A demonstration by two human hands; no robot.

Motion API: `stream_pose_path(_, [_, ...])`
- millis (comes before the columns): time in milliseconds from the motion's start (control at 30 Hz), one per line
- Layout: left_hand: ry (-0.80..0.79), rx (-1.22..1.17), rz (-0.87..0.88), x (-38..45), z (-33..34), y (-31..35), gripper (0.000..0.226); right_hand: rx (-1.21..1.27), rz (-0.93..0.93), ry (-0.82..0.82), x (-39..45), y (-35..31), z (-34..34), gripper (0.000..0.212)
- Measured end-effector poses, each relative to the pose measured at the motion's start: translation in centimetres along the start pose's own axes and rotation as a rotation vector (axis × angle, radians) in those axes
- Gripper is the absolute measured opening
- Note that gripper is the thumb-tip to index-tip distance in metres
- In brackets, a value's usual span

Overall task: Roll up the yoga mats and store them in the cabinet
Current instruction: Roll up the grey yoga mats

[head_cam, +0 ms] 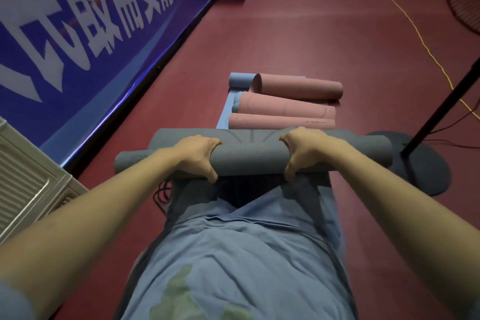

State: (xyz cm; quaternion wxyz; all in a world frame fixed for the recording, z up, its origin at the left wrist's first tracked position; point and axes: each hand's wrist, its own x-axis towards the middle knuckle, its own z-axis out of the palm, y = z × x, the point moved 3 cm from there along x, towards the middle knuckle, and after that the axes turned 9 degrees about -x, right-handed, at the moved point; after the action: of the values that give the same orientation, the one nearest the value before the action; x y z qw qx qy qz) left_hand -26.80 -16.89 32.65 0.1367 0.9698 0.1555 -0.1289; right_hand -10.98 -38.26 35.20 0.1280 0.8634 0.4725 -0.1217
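Note:
A grey yoga mat (252, 156), rolled into a thick tube, lies crosswise in front of my body. My left hand (197, 156) grips it left of the middle, fingers curled over the top and thumb underneath. My right hand (304, 150) grips it right of the middle in the same way. Beyond it on the red floor lie three rolled pink mats (285, 109) side by side. A blue mat (240, 80) is partly rolled at its far end and lies under them. No cabinet is plainly in view.
A blue banner (91, 28) with white characters runs along the left. A white slatted unit (28, 179) stands at the near left. A fan stand with a round dark base (426, 166) is at the right, and a yellow cable (415, 31) crosses the floor.

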Motion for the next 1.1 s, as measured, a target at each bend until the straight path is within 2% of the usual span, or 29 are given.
stream_pose_path(133, [-0.049,0.005,0.052,-0.3,-1.8,2.3,0.068,0.035,0.039,0.017,-2.2,1.4,-0.2,0.074])
stream_pose_path(267, [-0.06,0.066,0.053,-3.8,-0.4,2.4,0.059,0.049,0.039,0.049,-4.9,-1.3,3.2,0.066])
stream_pose_path(500, [-0.011,0.136,0.071,-10.0,3.1,2.7,0.071,-0.013,0.03,0.093,-11.0,-5.6,5.0,0.056])
stream_pose_path(700, [-0.02,0.122,0.09,-13.0,5.0,3.1,0.065,0.039,0.008,0.07,-13.7,-7.3,6.6,0.053])
stream_pose_path(800, [0.004,0.08,0.049,-12.3,5.4,2.7,0.071,0.089,0.003,0.1,-13.0,-7.1,6.9,0.071])
stream_pose_path(867, [0.044,0.029,0.059,-11.8,5.7,2.2,0.079,0.189,0.005,0.195,-12.5,-6.8,7.1,0.084])
stream_pose_path(967, [0.109,0.004,0.121,-11.2,6.2,1.4,0.095,0.237,-0.021,0.298,-11.7,-6.2,7.3,0.073])
stream_pose_path(1100, [0.123,0.001,0.127,-10.7,6.0,1.4,0.114,0.215,-0.083,0.326,-10.9,-5.5,6.9,0.07])
